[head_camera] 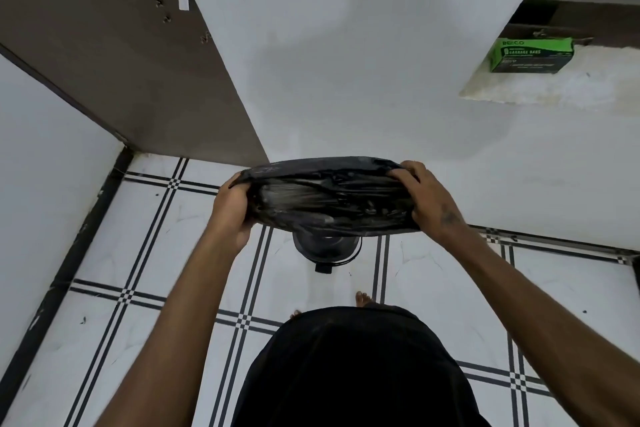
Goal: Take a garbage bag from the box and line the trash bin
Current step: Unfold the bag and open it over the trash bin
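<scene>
garbage bag covering trash bin (mostly hidden), open floor around

The garbage bag is glossy black with grey highlights in its creases. The trash bin under it is black too. The box is bright green on top, with a dark front face carrying pale lettering. The floor is white tile crossed by thin black double lines, with small checkered squares where they cross. The door is brown, the walls plain white.
</scene>
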`<state>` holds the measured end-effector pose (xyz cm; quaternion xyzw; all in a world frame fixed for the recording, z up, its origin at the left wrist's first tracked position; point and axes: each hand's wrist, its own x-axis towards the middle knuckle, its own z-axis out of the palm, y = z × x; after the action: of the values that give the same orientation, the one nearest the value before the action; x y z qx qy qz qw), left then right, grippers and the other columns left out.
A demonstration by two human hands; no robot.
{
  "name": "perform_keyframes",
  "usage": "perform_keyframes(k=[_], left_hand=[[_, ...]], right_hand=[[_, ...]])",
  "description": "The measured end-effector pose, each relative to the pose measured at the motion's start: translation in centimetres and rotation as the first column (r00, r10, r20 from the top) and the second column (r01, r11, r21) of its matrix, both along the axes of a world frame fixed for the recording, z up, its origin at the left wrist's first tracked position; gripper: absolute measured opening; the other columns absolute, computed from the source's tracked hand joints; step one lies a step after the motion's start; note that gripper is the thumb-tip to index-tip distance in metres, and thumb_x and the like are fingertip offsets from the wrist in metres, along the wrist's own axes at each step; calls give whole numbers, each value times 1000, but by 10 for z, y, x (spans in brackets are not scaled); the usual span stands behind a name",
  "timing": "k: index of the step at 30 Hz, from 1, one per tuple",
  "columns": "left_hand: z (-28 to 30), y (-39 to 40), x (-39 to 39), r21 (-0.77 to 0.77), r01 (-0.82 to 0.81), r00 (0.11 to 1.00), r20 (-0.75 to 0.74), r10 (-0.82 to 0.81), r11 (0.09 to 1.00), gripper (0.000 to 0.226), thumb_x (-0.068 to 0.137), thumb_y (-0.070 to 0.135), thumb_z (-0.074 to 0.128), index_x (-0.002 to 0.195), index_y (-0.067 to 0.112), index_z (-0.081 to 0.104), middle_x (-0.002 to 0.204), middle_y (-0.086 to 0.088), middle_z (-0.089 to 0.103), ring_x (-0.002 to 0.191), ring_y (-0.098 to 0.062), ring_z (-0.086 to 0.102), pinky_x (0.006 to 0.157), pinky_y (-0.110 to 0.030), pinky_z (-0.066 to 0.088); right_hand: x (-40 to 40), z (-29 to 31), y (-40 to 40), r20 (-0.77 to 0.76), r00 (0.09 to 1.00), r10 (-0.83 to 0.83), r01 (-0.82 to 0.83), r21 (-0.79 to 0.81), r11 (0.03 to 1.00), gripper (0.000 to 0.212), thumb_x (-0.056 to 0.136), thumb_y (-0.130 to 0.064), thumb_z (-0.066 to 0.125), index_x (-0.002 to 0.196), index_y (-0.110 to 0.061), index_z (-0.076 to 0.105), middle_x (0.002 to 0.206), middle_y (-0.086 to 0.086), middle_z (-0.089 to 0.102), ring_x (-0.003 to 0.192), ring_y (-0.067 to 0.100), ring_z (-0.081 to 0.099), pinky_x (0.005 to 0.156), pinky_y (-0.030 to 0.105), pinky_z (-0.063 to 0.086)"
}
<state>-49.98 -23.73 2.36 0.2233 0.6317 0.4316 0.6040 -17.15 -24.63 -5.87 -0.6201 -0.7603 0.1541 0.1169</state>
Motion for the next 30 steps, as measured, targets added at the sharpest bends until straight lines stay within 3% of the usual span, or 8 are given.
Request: perform_keyframes(k=[3,7,11,17,20,22,26,30], left_hand=[[-1,3,1,34,-10,997,-78,13,999,22,94,6,50,93,18,69,82,2,73,72,-14,69,63,-24,56],[-11,3,-7,119,136,875,-480,-63,984,18,89,6,56,95,19,66,84,6,71,77,-15,67,63,-25,51],[-22,-8,-4,-3,471,319,-931,-174,882,25,78,9,56,97,22,65,78,0,69,71,-25,62,60,-32,47],[-30,-13,7,-190,593,121,-940,-320,783,45,80,69,54,101,29,59,78,4,67,76,-24,61,65,-33,47],[-29,-16,18,-287,625,49,-914,-404,726,55,75,83,50,98,35,60,79,9,63,76,-19,56,65,-30,43],[-36,-14,15,-252,576,172,-893,-417,778,38,82,65,56,90,29,66,73,9,65,73,-20,61,63,-30,45],[-39,0,-12,-61,122,791,-597,-134,991,22,75,21,49,79,22,71,69,1,65,71,-27,63,70,-42,58],[-32,13,-26,-58,-227,964,-155,216,972,33,87,6,41,96,23,69,90,-1,69,81,-19,63,71,-33,54]], right_hand=[[3,8,-2,-27,999,-18,19,13,1000,63,61,21,50,113,-14,57,123,2,49,106,26,51,78,29,43],[19,6,-1,76,996,-36,40,-53,998,62,63,15,55,116,-17,65,134,-3,52,118,24,50,89,32,46],[18,6,7,192,974,-121,148,-134,980,56,73,5,52,124,-15,62,140,3,51,118,32,53,88,35,47],[-1,13,23,-144,772,-619,617,-69,784,20,91,-22,47,76,-11,53,96,9,63,81,28,56,70,31,38],[-9,15,36,-355,616,-703,679,-213,702,19,85,-28,58,86,-10,61,96,9,67,89,29,64,74,33,47],[-14,16,39,-377,617,-691,659,-233,715,26,85,-15,63,109,-7,58,113,12,65,103,29,62,86,36,51],[-16,16,28,-235,858,-456,464,-23,885,34,84,3,54,117,-6,55,119,12,56,102,33,59,82,37,47],[-16,17,10,-82,988,-131,132,5,991,44,74,6,57,109,-19,61,126,-5,49,86,23,56,69,25,39]])
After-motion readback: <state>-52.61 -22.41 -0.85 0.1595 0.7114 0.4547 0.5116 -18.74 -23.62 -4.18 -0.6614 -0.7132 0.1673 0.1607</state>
